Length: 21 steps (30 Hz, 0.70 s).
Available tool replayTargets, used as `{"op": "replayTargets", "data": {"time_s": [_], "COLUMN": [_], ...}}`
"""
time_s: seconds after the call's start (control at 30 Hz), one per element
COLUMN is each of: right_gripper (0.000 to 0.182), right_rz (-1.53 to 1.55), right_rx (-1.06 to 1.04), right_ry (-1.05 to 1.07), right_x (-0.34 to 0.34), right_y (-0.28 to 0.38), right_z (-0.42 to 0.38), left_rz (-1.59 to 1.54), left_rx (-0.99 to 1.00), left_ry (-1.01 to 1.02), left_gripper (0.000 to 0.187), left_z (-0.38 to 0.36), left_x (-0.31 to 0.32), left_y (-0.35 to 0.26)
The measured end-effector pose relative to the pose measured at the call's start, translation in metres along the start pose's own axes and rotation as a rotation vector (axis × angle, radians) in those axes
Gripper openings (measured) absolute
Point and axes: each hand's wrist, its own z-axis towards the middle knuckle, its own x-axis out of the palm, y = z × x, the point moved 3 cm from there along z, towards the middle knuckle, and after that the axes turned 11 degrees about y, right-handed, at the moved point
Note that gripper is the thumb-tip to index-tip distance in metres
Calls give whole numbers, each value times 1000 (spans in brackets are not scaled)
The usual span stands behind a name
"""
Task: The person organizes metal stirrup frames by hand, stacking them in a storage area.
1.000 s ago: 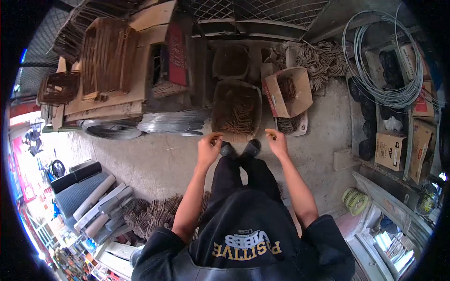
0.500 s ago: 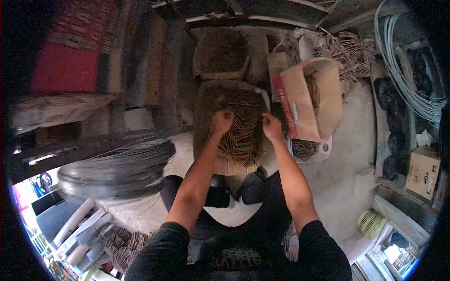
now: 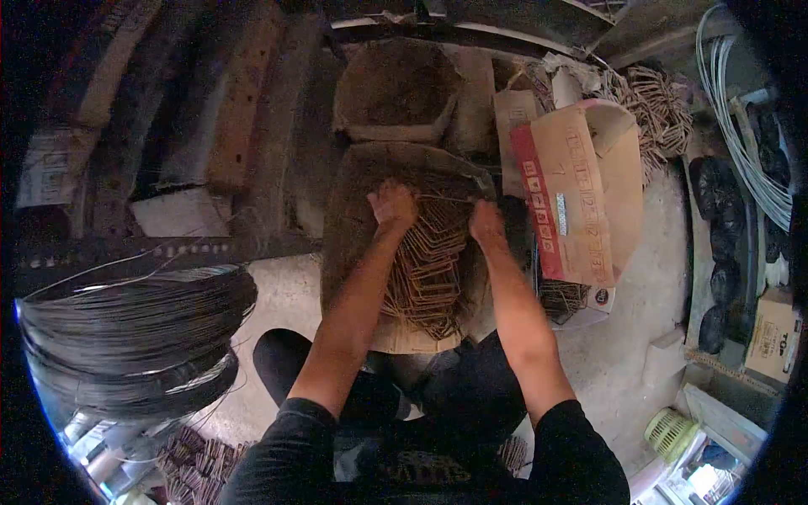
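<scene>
Many bent, rusty metal rods (image 3: 427, 273) lie stacked in an open cardboard box (image 3: 337, 252) in front of me. My left hand (image 3: 393, 206) is over the upper left of the stack, its fingers partly spread at the rods. At the stack's upper right, my right hand (image 3: 486, 222) is closed near the end of a thin rod that runs across between both hands. Whether its fingers grip that rod is too small to tell.
Beyond the box is another container (image 3: 396, 93). A tilted cardboard carton (image 3: 581, 194) stands at the right over more bent rods (image 3: 562, 299). Coiled dark wire (image 3: 135, 328) lies at the left, pale wire (image 3: 741, 126) hangs at the upper right, and a yellow-green basket (image 3: 671, 433) is lower right.
The view has shifted, bringing the wire coil and carton into different positions. The fingers of my left hand have spread, and my right hand has turned down closer to the rods.
</scene>
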Motion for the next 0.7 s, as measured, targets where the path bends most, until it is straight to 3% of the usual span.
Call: {"op": "replayTargets", "data": {"time_s": [0.1, 0.17, 0.2, 0.23, 0.27, 0.3, 0.37, 0.43, 0.5, 0.57, 0.7], "right_gripper": [36, 32, 29, 29, 27, 25, 27, 28, 31, 32, 30], "right_rz": [217, 315, 408, 416, 527, 635, 795, 953, 1578, 1697, 1844], "right_rx": [-66, -85, -92, -91, -184, -279, -291, -316, -143, 4, 147], "right_ry": [-75, -118, -156, -148, -321, -496, -516, -552, -461, -459, -433], "right_x": [-31, -69, -91, -104, -123, -141, -157, -191, -234, -288, -366], "right_y": [3, 16, 23, 30, 36, 42, 50, 56, 61, 66, 68], "right_z": [-5, -23, -37, -54, -75, -96, -137, -186, -249, -315, -413], "left_rz": [188, -117, -109, -112, -117, -115, -181, -383, -406, -397, -297], "left_rx": [45, 112, 107, 139, 173, 169, 187, 289, 304, 367, 467], "left_ry": [-42, -200, -199, -377, -556, -553, -694, -647, -640, -583, -687], "left_gripper": [42, 36, 36, 33, 31, 31, 27, 27, 27, 35, 43], "left_z": [-28, -54, -67, -74, -89, -108, -162, -217, -293, -368, -481], "left_x": [-22, -36, -37, -31, -30, -32, -44, -70, -108, -160, -231], "left_y": [-5, -5, -2, 6, 10, 11, 11, 12, 0, -14, -22]}}
